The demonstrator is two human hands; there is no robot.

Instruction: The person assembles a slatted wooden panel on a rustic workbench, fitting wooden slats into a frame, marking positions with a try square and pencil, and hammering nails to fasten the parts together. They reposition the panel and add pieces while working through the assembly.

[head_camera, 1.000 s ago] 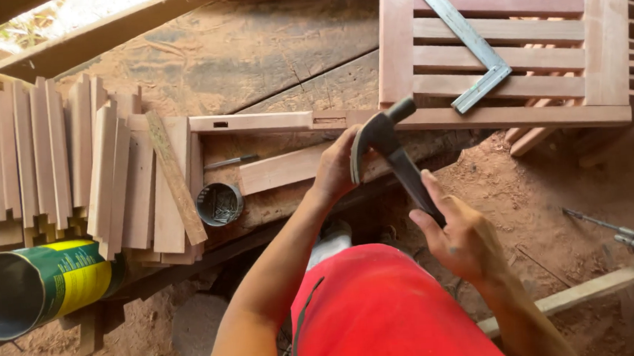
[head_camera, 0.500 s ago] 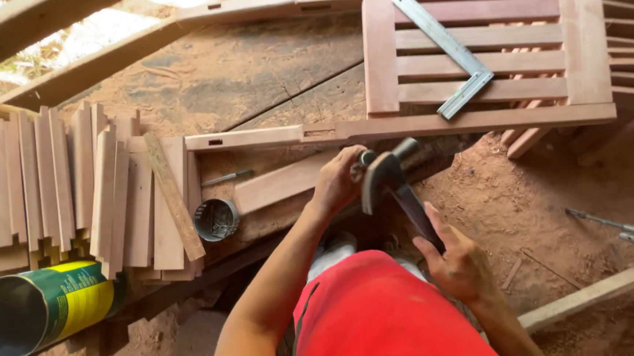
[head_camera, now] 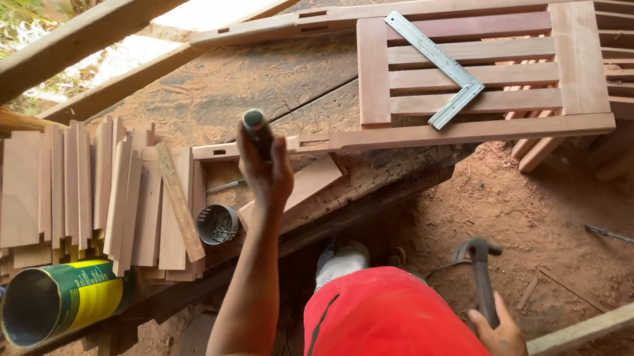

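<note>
Your left hand [head_camera: 267, 175] grips a dark tool [head_camera: 257, 130] above the rail [head_camera: 402, 136]; your right hand [head_camera: 499, 333] clasps the hammer [head_camera: 481, 278] low by your side

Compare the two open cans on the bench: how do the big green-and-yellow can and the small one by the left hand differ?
The green-and-yellow can lies on its side at the bench's near edge, mouth toward the camera, inside dark; the small can stands upright, with what look like nails inside. The first is far larger and labelled; the second is plain dark metal. Both are round and open-topped.

Hammer [head_camera: 480, 278] lowered; left hand [head_camera: 267, 175] raised.
</note>
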